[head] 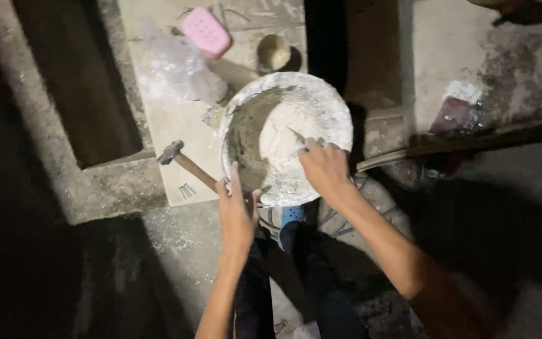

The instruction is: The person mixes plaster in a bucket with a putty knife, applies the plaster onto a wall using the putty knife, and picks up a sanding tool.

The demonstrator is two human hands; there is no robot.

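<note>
Below me a pale tile [170, 125] lies flat on the rough concrete floor [177, 251]. On the tile sit my plaster-caked bowl [321, 100], a hammer [183, 163], a pink soap case [206, 31], a crumpled plastic bag [180, 66] and a small metal cup [273, 53].

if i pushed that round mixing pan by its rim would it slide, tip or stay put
The pan probably resists: it holds a mound of white paste, so likely heavy. Its rounded bowl shape might rock, and the left hand grips the near rim, seemingly steadying it. The caked rim looks gritty rather than slippery.
</note>
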